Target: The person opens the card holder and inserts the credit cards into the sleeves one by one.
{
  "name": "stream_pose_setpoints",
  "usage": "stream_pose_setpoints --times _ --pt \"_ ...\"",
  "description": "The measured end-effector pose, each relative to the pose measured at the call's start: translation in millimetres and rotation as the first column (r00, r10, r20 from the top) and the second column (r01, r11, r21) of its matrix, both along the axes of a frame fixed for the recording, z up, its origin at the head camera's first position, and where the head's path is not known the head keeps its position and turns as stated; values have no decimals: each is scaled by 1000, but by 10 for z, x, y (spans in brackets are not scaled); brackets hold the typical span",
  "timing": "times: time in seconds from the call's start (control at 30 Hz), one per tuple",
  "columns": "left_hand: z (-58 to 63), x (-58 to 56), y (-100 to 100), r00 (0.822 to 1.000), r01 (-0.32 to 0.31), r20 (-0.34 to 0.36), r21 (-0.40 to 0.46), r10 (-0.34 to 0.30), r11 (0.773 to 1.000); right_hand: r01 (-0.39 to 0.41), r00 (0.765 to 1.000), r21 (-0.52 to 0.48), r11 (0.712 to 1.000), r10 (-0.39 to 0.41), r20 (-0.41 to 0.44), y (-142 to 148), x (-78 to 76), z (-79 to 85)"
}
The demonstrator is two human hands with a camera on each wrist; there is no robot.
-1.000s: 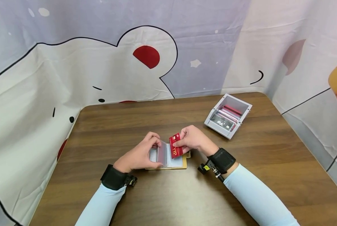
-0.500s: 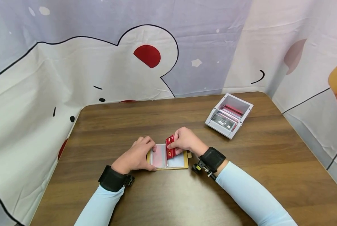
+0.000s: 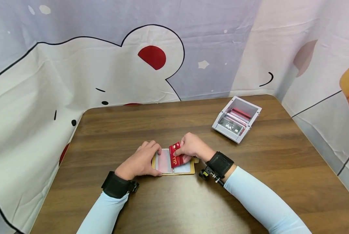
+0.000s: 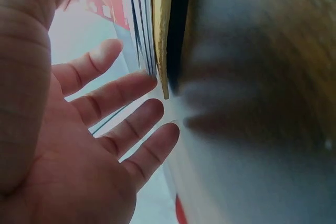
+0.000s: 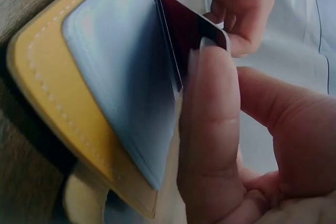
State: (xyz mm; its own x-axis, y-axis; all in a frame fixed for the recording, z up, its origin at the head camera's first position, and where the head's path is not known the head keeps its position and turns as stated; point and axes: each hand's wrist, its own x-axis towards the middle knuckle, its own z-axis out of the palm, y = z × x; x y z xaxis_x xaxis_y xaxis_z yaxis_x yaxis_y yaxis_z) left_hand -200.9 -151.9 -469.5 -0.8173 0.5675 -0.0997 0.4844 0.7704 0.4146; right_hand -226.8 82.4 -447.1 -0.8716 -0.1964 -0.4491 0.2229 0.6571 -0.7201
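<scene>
A yellow card holder [image 3: 192, 169] with stitched edges lies spread on the table, its clear plastic sleeves [image 3: 163, 162] turned to both sides. My right hand [image 3: 194, 145] pinches a red VIP card [image 3: 174, 162] between thumb and fingers, over the middle of the holder. In the right wrist view the card's dark striped back [image 5: 181, 32] shows, its lower edge right at the fold of the sleeves. My left hand [image 3: 140, 161] rests at the holder's left side, thumb at the near edge. Its spread fingers [image 4: 118, 95] touch the page edges in the left wrist view.
A grey open-topped box [image 3: 225, 133] with several cards, a black Vip card [image 3: 231, 126] in front, stands at the back right of the wooden table [image 3: 127, 123]. A printed cloth [image 3: 84, 71] hangs behind the table. The holder's strap [image 5: 84, 198] sticks out at its right.
My left hand has turned a clear sleeve over to the left and lowered onto the holder's left side. My right hand has carried the red card left and down to the fold.
</scene>
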Motion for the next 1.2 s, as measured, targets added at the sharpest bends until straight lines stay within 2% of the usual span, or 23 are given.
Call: stream_pose_setpoints --times 0.2,0.4,0.63,0.93,1.2 --pt "-11 4 -1 1000 0 -8 13 1 1000 -47 998 66 997 45 38 -1 33 13" --pt "-24 0 -4 1000 2 -22 25 -2 1000 -37 998 69 997 34 51 17 43 13" --pt "-23 -1 -4 1000 6 -26 26 -6 1000 -45 996 31 998 43 78 19 61 26" --pt "-32 -6 -10 1000 6 -26 29 -5 1000 -42 994 -15 999 43 105 -9 62 -36" --pt "-51 -7 -18 999 15 -35 40 -14 999 -100 986 -25 995 103 134 -104 53 -30"
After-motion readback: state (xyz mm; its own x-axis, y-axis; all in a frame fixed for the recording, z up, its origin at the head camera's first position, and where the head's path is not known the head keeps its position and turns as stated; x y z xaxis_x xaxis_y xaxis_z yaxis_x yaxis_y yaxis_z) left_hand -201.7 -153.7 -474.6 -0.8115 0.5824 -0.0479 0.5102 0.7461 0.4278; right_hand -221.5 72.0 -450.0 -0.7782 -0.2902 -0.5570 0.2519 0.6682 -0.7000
